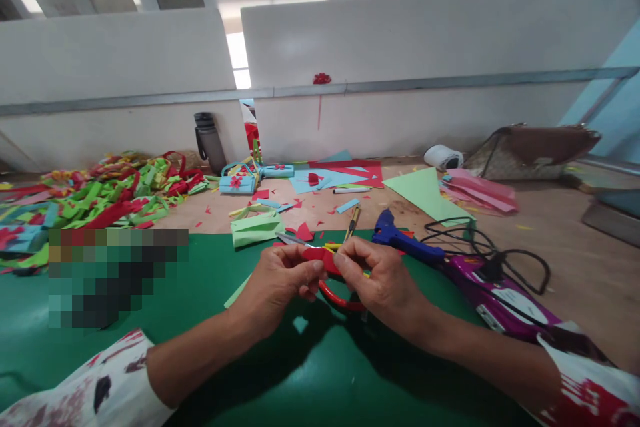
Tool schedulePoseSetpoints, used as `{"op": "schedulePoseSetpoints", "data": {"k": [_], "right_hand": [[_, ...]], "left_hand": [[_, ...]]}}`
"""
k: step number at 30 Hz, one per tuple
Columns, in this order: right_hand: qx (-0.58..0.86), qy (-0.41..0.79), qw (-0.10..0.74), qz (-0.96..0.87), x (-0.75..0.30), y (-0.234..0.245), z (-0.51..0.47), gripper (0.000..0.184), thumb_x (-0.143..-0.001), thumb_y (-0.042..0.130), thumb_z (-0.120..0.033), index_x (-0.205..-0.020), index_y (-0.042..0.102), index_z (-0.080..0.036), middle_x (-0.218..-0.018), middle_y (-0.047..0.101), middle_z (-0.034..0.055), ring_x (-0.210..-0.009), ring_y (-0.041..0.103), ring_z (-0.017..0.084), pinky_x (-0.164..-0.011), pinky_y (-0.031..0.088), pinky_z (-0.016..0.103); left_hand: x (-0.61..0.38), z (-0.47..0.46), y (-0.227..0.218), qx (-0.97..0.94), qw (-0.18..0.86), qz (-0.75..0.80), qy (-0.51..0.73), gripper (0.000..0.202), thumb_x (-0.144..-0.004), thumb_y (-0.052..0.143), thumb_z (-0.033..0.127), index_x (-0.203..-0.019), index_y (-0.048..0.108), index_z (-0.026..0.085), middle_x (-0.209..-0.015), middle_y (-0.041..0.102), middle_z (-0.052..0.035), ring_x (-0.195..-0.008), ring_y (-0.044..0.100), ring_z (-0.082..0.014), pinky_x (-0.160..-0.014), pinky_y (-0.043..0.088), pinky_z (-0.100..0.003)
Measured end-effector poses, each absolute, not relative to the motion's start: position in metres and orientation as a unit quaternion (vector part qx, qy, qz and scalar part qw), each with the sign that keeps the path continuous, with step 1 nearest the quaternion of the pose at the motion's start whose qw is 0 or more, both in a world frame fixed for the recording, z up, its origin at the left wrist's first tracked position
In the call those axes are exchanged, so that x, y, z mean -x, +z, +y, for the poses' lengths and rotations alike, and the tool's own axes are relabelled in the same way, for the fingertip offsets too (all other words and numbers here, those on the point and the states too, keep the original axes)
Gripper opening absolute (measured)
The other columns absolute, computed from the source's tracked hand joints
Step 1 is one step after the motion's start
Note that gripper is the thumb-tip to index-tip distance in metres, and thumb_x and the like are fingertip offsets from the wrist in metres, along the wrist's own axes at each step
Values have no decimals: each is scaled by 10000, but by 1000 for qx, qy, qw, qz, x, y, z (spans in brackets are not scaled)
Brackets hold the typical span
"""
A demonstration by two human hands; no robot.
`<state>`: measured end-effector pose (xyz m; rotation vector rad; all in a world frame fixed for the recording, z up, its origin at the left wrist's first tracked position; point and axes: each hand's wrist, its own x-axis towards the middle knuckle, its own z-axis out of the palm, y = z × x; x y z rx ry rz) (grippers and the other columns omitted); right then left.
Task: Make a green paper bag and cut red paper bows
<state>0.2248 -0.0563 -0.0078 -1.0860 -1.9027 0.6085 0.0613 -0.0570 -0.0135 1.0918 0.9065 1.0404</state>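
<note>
My left hand point(280, 277) and my right hand point(375, 277) meet over the green cutting mat point(200, 347). Between their fingertips they pinch a small red paper piece point(320, 255). A pair of red-handled scissors point(333, 293) lies just under the hands, its blades point(290, 238) pointing left and away. My right hand covers part of the handles; whether it grips them I cannot tell. A tiny light-blue scrap point(300, 324) lies on the mat below the hands.
A blue glue gun point(400, 237) with black cord point(500, 257) lies right of my hands beside a purple packet point(500, 297). Folded green paper point(255, 227), a paper-strip pile point(100, 197), coloured sheets point(340, 177), a dark bottle point(210, 140), a tape roll point(443, 157) and a bag point(530, 150) stand farther back.
</note>
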Motion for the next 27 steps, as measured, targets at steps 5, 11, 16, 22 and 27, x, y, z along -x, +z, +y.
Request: {"op": "schedulePoseSetpoints", "data": {"k": [5, 11, 16, 22, 27], "right_hand": [[436, 251, 410, -761, -225, -9, -55, 242, -840, 480, -213, -601, 452, -185, -523, 438, -56, -475, 396, 82, -468, 328, 211], [422, 317, 394, -753, -224, -8, -56, 155, -830, 514, -233, -704, 567, -160, -639, 594, -9, -563, 500, 103, -532, 390, 220], [423, 383, 394, -721, -224, -6, -57, 149, -811, 507, -186, -672, 555, -160, -592, 575, -21, -519, 488, 91, -488, 390, 205], [400, 406, 403, -716, -224, -6, -56, 115, -792, 575, -266, -747, 570, -161, -667, 601, 2, -581, 536, 115, -538, 429, 229], [376, 450, 417, -695, -228, -8, -50, 254, -856, 511, -385, -747, 562, -162, -598, 540, -25, -530, 485, 94, -497, 396, 210]], "left_hand": [[-62, -58, -12, -493, 616, 408, 458, 99, -730, 637, 204, -694, 612, 116, -602, 593, 0, -480, 471, -65, -497, 395, -204], [-60, -57, -12, -528, 609, 397, 439, 149, -764, 614, 252, -702, 604, 116, -609, 607, -9, -489, 481, -70, -513, 399, -207], [-59, -57, -14, -514, 626, 384, 442, 193, -800, 583, 296, -753, 619, 113, -666, 628, -31, -517, 506, -81, -536, 416, -218], [-59, -56, -14, -507, 626, 373, 459, 102, -720, 655, 202, -763, 622, 116, -643, 594, -2, -513, 491, -74, -524, 413, -214], [-58, -56, -9, -546, 583, 396, 453, 91, -717, 620, 204, -754, 601, 123, -585, 550, 18, -512, 484, -88, -529, 429, -230]]}}
